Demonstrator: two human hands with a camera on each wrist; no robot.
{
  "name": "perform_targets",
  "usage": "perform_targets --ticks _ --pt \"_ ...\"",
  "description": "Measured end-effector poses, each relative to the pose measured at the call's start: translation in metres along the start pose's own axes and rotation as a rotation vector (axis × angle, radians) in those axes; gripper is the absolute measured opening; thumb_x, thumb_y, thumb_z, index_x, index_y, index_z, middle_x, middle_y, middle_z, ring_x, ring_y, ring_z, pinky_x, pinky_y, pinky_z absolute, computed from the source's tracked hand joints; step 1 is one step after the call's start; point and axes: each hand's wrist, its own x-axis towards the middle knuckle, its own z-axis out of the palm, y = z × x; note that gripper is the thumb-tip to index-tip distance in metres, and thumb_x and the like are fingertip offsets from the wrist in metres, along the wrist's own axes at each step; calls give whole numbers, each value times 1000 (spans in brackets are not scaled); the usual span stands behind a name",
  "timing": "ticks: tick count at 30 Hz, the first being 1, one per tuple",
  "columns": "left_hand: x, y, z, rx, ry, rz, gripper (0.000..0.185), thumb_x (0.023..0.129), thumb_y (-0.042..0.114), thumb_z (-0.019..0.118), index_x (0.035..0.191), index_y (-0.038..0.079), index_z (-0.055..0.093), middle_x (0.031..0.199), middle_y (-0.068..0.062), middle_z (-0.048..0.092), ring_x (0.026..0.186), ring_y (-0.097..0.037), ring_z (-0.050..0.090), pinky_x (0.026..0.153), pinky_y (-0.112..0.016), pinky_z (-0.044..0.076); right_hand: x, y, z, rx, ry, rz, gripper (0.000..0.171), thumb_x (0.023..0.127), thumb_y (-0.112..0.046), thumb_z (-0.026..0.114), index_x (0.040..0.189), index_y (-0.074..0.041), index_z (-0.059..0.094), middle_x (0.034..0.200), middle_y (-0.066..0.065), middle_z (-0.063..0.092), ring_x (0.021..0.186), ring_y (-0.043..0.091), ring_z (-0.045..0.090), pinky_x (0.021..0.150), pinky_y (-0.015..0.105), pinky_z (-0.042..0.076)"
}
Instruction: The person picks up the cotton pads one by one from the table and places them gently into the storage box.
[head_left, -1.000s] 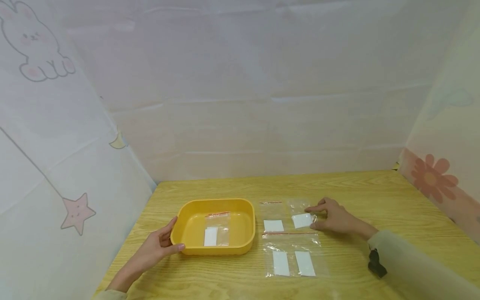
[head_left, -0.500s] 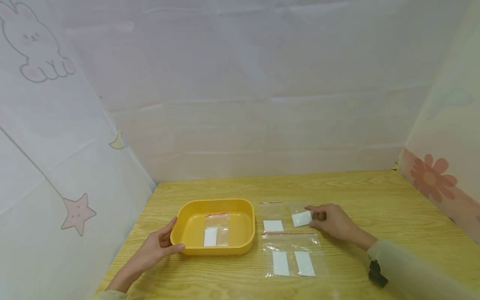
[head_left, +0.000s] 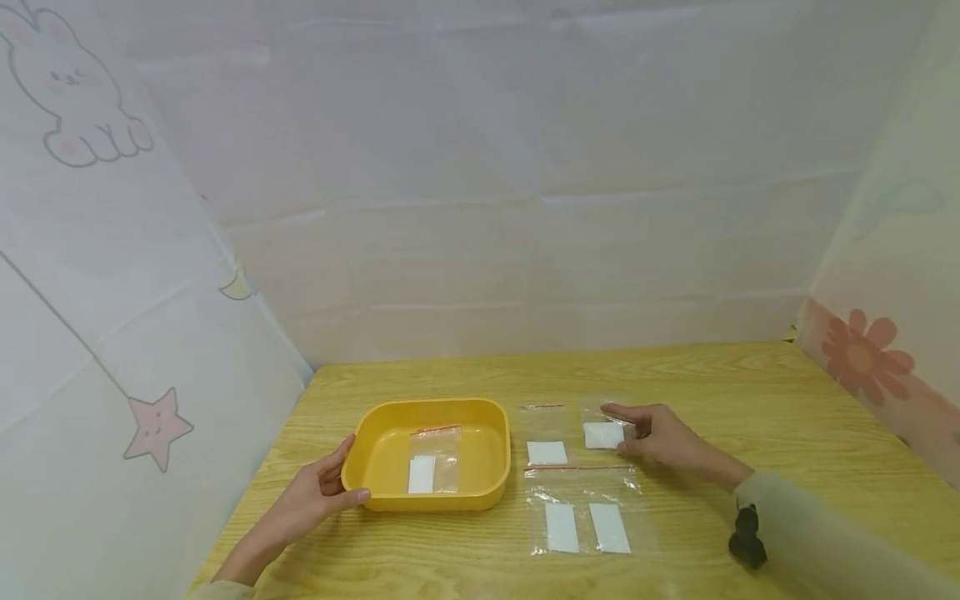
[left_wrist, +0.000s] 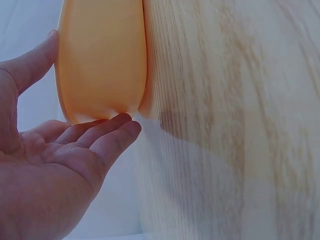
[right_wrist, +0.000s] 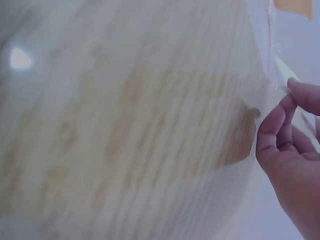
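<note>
Pinching crinkly clear bag (head_left: 604, 433), right hand (head_left: 660, 437), glossy rounded yellow tray (head_left: 480, 492)

right wrist view blurred, small bag (right_wrist: 272, 60) barely discernible; yellow tray (left_wrist: 102, 60) cut off at top edge

walls: pale sheeting (head_left: 480, 167), rabbit, star, flower prints | furniture: light wooden table (head_left: 750, 392)

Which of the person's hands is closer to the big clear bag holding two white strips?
Right. The right hand pinches a small bag just behind the two-strip bag; the left hand rests against the yellow tray, farther off.
</note>
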Motion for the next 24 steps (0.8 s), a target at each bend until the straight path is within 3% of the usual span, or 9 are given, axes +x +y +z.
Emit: perform_targets --ticks 3,4,9,15,24 --pt "0 0 0 4 -1 0 96 100 14 76 165 -8 9 164 -36 19 141 -49 46 99 -33 56 0 0 -1 55 -37 6 68 93 1 78 153 11 46 144 34 56 65 8 45 55 22 44" --pt "0 0 0 2 -3 2 96 100 13 76 165 -8 9 164 -36 19 140 -49 47 99 -33 56 0 -1 -2 70 -50 10 69 94 1 77 153 11 45 151 34 49 66 8 45 56 22 44" --pt "0 0 0 9 -8 7 96 100 13 75 165 -8 8 163 -38 20 138 -49 49 98 -33 57 2 -8 -6 109 -102 9 72 96 1 74 157 10 38 158 34 40 68 10 48 61 27 48" --pt "0 -1 0 6 -13 17 96 100 13 75 164 -10 7 162 -39 20 137 -50 50 97 -33 57 9 -27 -9 104 -118 -32 73 97 -3 74 160 4 39 161 29 39 71 13 48 65 28 49" --pt "0 -1 -1 3 -12 14 96 101 13 75 165 -9 7 163 -38 19 139 -50 48 98 -33 57 29 -65 2 111 -165 -19 74 97 -12 76 163 -9 42 164 17 42 86 21 53 75 33 51"
